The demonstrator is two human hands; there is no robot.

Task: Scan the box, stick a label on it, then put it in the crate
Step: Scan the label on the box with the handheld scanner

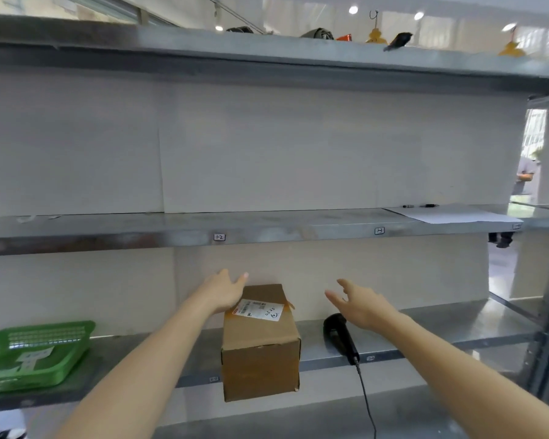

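Note:
A brown cardboard box [260, 343] stands on the lower metal shelf [425, 331], its front end overhanging the shelf edge. A white printed label [258, 309] is stuck on its top. My left hand [224, 291] is open, fingers spread, at the box's far left top corner. My right hand [360, 304] hovers open to the right of the box, above a black corded barcode scanner [339, 337] lying on the shelf. A green plastic crate [35, 353] sits on the same shelf at the far left, with a white paper slip inside.
The middle shelf [267, 226] carries a white sheet [450, 214] and two pens at the right. Dark and orange items lie on the top shelf. A person stands beyond the rack at the right edge. The scanner's cable hangs down past the shelf front.

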